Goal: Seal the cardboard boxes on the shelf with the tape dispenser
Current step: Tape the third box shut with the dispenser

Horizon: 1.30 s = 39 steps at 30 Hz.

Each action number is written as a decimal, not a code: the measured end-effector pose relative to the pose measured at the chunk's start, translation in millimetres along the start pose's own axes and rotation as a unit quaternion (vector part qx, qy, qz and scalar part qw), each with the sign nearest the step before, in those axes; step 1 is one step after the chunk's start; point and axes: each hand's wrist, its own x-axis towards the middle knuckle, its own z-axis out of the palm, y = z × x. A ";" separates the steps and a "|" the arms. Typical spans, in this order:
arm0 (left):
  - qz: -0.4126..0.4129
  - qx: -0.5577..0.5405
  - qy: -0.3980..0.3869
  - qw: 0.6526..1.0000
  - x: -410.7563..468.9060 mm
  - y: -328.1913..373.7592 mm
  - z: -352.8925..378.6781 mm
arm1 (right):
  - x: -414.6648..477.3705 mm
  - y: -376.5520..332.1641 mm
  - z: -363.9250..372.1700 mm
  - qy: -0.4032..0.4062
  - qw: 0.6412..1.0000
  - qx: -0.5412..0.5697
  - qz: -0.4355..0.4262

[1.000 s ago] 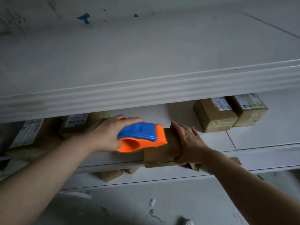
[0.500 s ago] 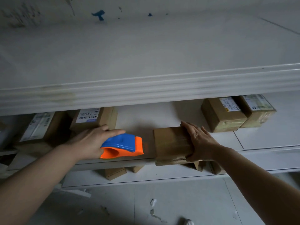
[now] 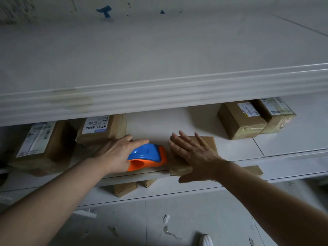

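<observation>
A blue and orange tape dispenser [image 3: 148,158] rests on the middle shelf [image 3: 236,150], and my left hand [image 3: 117,153] grips its handle. Its orange nose sits just left of a small brown cardboard box [image 3: 209,142] at the shelf's front edge. My right hand [image 3: 195,156] lies flat over that box with the fingers spread, the thumb hanging below the front edge. Tape shines on the box's front face.
Two labelled boxes [image 3: 241,119] [image 3: 276,114] stand at the back right of the shelf, and two more [image 3: 101,128] [image 3: 40,146] at the left. An upper shelf edge [image 3: 177,93] overhangs. Small boxes [image 3: 125,189] sit on the lower shelf. Tape scraps litter the floor.
The dispenser came off the box to the left, then moved back up against its left side. My right hand went from gripping the box's right side to lying flat on top.
</observation>
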 end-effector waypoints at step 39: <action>-0.011 0.245 -0.082 0.966 37.2 98.3 -43.8 | -2.9 31.2 4.9 0.007 0.996 0.038 0.081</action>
